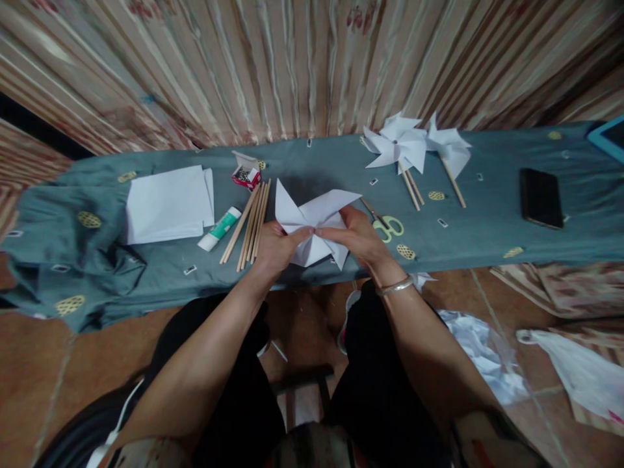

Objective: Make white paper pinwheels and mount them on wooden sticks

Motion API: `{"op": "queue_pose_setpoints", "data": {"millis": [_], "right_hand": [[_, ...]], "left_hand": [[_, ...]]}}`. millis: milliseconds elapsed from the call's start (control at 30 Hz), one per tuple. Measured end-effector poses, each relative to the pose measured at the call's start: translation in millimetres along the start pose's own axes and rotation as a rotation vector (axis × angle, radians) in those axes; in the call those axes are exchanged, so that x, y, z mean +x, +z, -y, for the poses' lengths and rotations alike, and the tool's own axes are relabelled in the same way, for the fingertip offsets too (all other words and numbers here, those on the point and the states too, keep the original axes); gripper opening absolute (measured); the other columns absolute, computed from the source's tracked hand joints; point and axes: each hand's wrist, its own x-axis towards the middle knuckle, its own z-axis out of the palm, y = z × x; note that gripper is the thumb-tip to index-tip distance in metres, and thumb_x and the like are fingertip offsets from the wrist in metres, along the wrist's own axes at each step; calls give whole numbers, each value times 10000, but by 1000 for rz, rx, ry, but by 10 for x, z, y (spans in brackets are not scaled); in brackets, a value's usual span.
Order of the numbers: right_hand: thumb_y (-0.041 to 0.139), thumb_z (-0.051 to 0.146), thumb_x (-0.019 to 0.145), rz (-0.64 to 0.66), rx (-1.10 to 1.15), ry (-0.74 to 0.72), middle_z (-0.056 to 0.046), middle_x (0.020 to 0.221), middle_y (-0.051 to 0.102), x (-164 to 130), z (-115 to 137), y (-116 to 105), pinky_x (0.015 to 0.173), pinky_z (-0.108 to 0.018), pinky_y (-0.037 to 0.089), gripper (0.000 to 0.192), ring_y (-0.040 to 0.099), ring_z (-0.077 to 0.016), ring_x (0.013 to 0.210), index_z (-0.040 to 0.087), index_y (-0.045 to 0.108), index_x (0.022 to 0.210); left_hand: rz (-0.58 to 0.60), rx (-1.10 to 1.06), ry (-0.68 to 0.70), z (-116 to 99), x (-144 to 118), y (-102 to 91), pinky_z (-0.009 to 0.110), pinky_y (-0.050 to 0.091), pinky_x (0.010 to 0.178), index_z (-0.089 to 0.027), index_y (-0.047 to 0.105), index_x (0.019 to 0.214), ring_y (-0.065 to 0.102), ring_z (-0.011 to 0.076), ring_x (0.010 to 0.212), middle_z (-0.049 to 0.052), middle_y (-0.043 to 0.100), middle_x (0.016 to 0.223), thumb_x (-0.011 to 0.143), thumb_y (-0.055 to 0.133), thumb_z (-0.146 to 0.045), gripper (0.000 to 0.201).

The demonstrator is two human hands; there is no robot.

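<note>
Between my two hands is a white paper pinwheel (316, 211), its blades folded in toward the middle. My left hand (280, 247) grips its left side, the thumb pressed near the centre. From the right, my right hand (361, 237) holds it with the thumb meeting the other at the centre and fingers behind the paper. Several wooden sticks (251, 224) lie just left of my left hand. Scissors with pale green handles (389, 227) rest beside my right hand. Whether a pin sits at the pinwheel's centre is hidden by my thumbs.
On the cloth-covered table (487, 234) are white paper sheets (166, 205), a glue stick (219, 229), an open red box of small metal pieces (246, 172), finished pinwheels on sticks (397, 143) and a black phone (541, 197). Crumpled paper (480, 354) and a white plastic bag (578, 370) lie on the floor.
</note>
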Motion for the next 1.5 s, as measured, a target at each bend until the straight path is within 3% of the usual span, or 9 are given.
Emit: {"op": "queue_pose_setpoints", "data": {"millis": [233, 533, 967, 1100, 1300, 1500], "right_hand": [[796, 241, 590, -11, -30, 22, -24, 926, 730, 34, -61, 16, 786, -358, 555, 386, 682, -204, 839, 203, 648, 944], [760, 241, 601, -18, 16, 60, -15, 866, 731, 3, -52, 135, 710, -322, 552, 303, 667, -187, 772, 194, 666, 885], [802, 283, 582, -25, -33, 68, -51, 912, 731, 15, -95, 139, 781, -381, 542, 397, 678, -223, 819, 169, 658, 933], [847, 342, 556, 3, 59, 86, -38, 927, 743, 16, -49, 116, 784, -358, 544, 483, 681, -206, 820, 184, 668, 976], [815, 509, 611, -172, 194, 71, -33, 888, 755, 30, 1, 20, 833, -333, 529, 407, 673, -182, 843, 213, 726, 875], [823, 487, 570, -256, 58, -28, -34, 795, 757, 70, -160, 4, 784, -343, 530, 401, 671, -168, 738, 211, 726, 844]], "left_hand": [[16, 105, 65, -20, -11, -44, 349, 566, 703, -134, 749, 724, 700, 244, 726, 59, 758, 738, 548, 811, -291, 244], [39, 139, 84, -88, -33, -97, 336, 561, 700, -126, 756, 736, 696, 237, 729, 64, 757, 741, 566, 781, -242, 208], [22, 90, -16, -58, -8, -128, 343, 547, 712, -131, 759, 742, 698, 248, 735, 66, 765, 774, 503, 799, -261, 275], [21, 49, -35, -101, -14, -122, 338, 543, 703, -132, 764, 743, 697, 239, 714, 68, 767, 767, 514, 778, -254, 260], [-103, -80, -16, -114, 11, -173, 320, 534, 674, -133, 750, 716, 686, 222, 680, 52, 755, 730, 488, 797, -240, 257], [-303, -290, 63, -391, 63, -496, 287, 536, 658, -133, 711, 681, 670, 178, 636, 35, 731, 679, 499, 818, -258, 245]]}}
